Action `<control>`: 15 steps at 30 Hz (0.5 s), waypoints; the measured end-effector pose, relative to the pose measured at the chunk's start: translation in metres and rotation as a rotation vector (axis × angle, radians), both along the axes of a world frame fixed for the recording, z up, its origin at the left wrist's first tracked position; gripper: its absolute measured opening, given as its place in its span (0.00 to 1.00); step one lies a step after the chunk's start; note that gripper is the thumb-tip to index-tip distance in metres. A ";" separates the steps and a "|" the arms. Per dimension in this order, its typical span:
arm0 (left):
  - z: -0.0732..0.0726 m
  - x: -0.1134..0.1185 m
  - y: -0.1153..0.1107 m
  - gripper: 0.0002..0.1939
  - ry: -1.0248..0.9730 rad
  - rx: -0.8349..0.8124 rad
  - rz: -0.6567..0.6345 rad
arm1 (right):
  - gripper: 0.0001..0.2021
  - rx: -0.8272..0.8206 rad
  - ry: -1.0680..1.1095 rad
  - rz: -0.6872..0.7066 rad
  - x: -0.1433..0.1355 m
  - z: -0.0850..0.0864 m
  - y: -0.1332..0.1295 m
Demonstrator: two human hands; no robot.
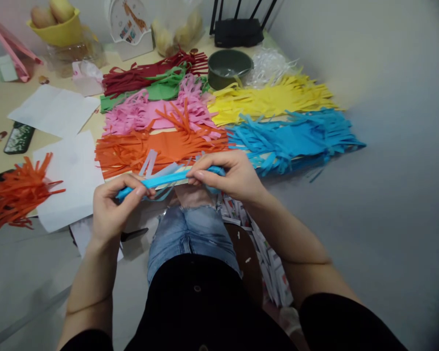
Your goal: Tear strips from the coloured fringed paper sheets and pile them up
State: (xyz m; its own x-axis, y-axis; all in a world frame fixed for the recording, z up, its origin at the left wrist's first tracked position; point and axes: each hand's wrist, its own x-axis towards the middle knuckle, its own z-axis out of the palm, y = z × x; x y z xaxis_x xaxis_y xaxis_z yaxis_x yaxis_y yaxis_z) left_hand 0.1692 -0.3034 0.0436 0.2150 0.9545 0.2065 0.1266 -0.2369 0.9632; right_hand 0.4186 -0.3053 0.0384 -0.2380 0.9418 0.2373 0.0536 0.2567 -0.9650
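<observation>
A folded blue tissue paper strip is stretched between my two hands above the table's front edge. My left hand pinches its left end, and my right hand grips it toward the right end. Just beyond them lies a stack of orange fringed paper. To the right of my right hand spreads blue fringed paper, with yellow fringed paper behind it. Pink, green and dark red fringed paper lie farther back on the left.
An orange fringe bundle rests at the left beside white sheets and a phone. A dark green bowl, white shreds and a black router stand at the back. A yellow bowl holds fruit.
</observation>
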 end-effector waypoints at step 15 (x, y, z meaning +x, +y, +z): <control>0.003 0.000 -0.003 0.06 0.249 0.065 0.061 | 0.07 -0.037 -0.095 -0.060 -0.002 0.000 -0.006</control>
